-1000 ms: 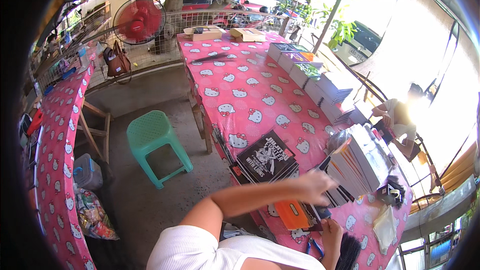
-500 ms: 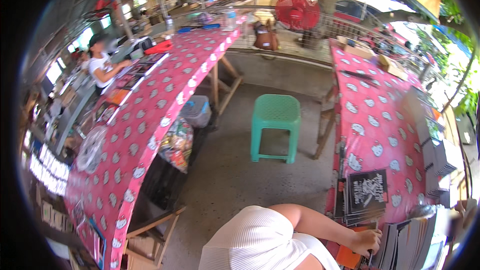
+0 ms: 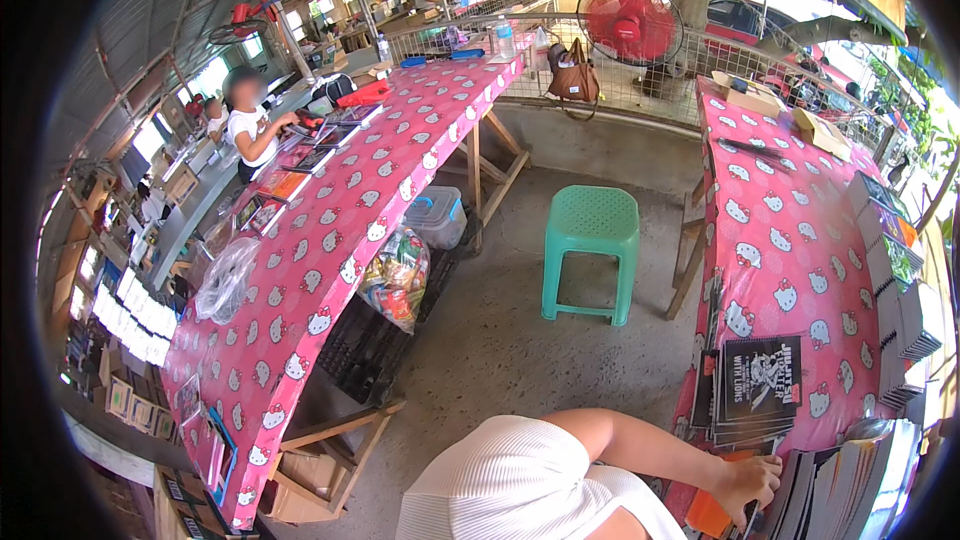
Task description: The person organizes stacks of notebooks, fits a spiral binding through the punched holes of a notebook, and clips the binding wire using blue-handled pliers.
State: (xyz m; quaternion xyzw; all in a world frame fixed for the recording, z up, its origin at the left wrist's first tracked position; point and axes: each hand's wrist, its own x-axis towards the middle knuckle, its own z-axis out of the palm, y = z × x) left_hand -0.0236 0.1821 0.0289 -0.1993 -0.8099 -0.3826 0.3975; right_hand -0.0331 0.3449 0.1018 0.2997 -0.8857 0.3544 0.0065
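The left hand [image 3: 748,485] curls over an orange-covered book [image 3: 706,514]; whether it grips, I cannot tell. The right is out of view. The book, its long axis hidden, lies between black-covered notebooks [image 3: 757,380], design-top pointing right, and upright books [image 3: 850,485].

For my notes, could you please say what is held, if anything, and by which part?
It cannot be told: a dark thing shows below the left hand, near the orange cover, but any grip is unclear. The right hand isn't visible.
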